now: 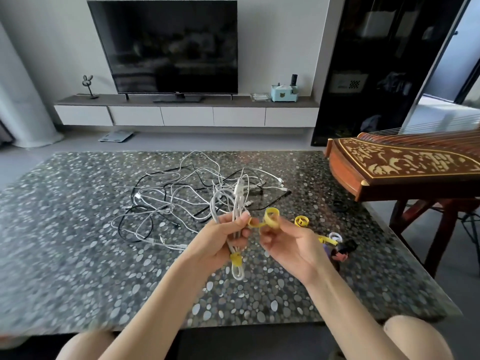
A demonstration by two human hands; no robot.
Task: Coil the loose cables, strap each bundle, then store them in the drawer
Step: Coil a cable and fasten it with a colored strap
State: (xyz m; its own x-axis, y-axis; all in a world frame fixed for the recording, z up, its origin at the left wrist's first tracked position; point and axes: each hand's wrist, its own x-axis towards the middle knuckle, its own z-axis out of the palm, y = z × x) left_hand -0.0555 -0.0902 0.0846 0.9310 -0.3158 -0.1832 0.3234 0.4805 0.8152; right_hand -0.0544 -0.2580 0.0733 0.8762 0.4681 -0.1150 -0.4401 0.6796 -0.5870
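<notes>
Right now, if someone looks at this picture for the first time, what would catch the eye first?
At the centre, the left hand has in its grip a coiled white cable bundle with a yellow strap at its lower end, while the right hand pinches a second yellow strap, curled, beside it. Behind them a tangle of white and black cables lies on the pebble-patterned table, and a wooden zither stands at the right edge.
</notes>
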